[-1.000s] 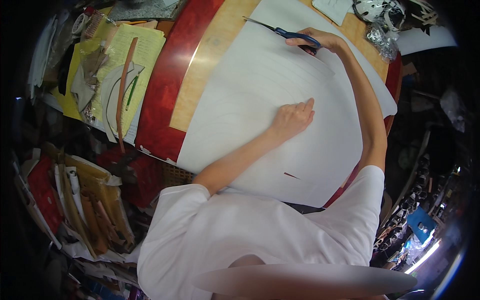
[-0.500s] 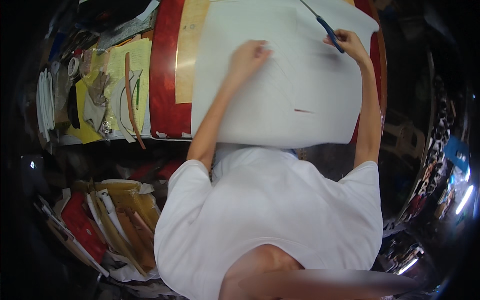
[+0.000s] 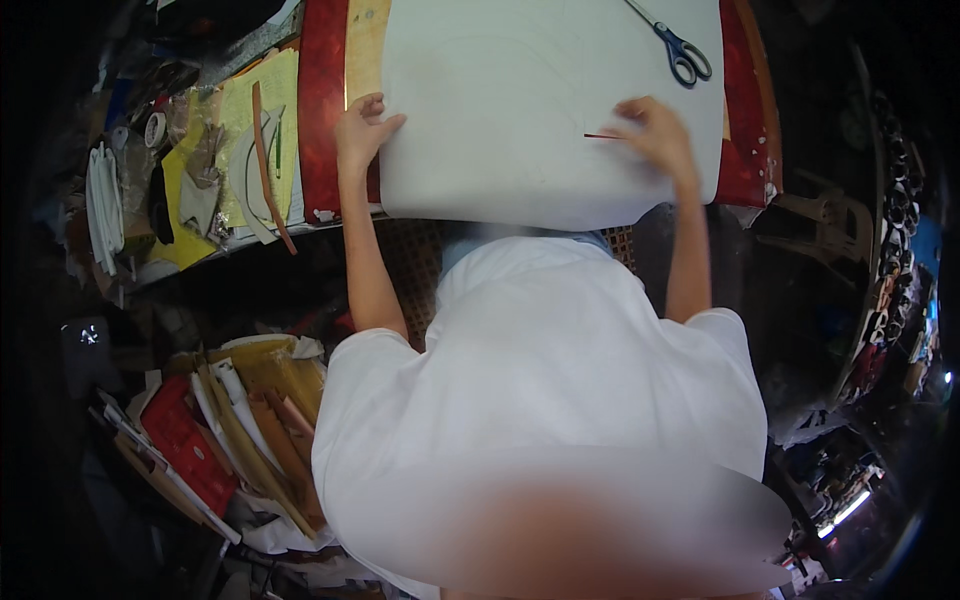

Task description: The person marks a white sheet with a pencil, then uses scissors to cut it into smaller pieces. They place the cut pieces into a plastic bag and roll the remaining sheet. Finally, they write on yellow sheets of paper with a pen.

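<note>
A large white sheet (image 3: 490, 110) covers most of the red table in front of me. Beside its left edge, my left hand (image 3: 362, 135) is open, thumb stretched out apart from the curled fingers. My right hand (image 3: 655, 138) hovers over the sheet's right part, slightly blurred, with thumb and fingers apart and nothing seen between them. By its fingertips shows a narrow dark red streak (image 3: 598, 136); whether this is a slit or a thin strip I cannot tell. Blue-handled scissors (image 3: 683, 62) lie on the sheet beyond my right hand, their blades running past the upper edge of view.
Left of the red tabletop (image 3: 322, 150) lie a yellow pad (image 3: 238, 115), a curved brown strip (image 3: 263, 165), a green pencil (image 3: 279, 150) and a tape roll (image 3: 155, 130). Folders and rolls (image 3: 230, 430) stand lower left. A plastic chair (image 3: 825, 220) is at the right.
My right hand has let go of the scissors, which now lie on the sheet, and has moved left. My left hand has gone from the sheet's middle to its left edge.
</note>
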`<action>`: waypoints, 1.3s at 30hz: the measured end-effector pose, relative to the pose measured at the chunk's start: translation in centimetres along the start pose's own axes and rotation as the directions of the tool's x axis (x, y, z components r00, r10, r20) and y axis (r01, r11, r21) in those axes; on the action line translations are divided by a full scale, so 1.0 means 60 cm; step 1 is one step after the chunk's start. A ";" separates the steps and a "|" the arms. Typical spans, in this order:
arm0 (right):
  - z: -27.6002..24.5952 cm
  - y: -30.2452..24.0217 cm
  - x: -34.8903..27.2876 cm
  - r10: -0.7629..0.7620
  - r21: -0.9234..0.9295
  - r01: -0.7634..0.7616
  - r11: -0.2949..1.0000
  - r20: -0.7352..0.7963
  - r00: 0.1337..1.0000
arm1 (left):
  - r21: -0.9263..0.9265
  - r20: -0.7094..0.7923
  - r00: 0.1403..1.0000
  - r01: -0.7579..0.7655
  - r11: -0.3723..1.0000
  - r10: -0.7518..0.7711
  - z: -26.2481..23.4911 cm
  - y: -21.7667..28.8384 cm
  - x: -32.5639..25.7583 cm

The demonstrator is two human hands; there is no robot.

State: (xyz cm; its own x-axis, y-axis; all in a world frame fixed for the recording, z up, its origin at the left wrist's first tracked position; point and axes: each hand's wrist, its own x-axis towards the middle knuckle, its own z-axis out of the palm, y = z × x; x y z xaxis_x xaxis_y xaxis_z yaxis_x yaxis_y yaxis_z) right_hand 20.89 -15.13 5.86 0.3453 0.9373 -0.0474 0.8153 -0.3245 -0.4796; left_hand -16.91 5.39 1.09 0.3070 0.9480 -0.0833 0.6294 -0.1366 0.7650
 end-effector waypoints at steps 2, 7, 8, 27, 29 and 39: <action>0.031 -0.041 -0.057 -0.200 -0.167 0.171 0.971 -0.181 0.963 | -0.068 0.082 0.995 0.058 0.996 -0.052 -0.003 -0.011 0.019; 0.048 -0.069 -0.105 -0.036 -0.077 0.032 0.997 -0.044 0.998 | -0.188 0.175 0.983 0.096 0.977 -0.063 0.000 -0.013 0.018; 0.050 -0.070 -0.104 -0.072 -0.081 0.069 0.994 -0.045 0.996 | -0.252 0.154 0.986 0.096 0.963 -0.058 0.002 -0.009 0.010; -0.268 -0.221 0.042 -0.721 -0.465 0.625 0.627 -0.650 0.240 | 0.087 -0.474 0.606 -0.690 0.718 0.639 -0.328 0.230 0.047; -0.239 -0.203 -0.011 -0.746 -0.481 0.603 0.637 -0.583 0.323 | -0.212 -0.275 0.751 -0.657 0.724 0.601 -0.354 0.186 -0.002; 0.078 -0.097 -0.104 0.020 0.416 0.043 0.908 -0.146 0.989 | -0.394 0.322 0.925 0.325 0.859 -0.202 -0.066 -0.060 -0.067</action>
State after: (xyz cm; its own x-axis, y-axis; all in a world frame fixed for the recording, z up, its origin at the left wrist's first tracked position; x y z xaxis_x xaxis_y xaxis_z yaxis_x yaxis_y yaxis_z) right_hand 11.79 -18.49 4.85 0.4262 0.9018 0.0716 0.5617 -0.2017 -0.8024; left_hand -23.23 3.18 1.18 0.3862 0.8122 -0.4373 0.3592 0.3042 0.8823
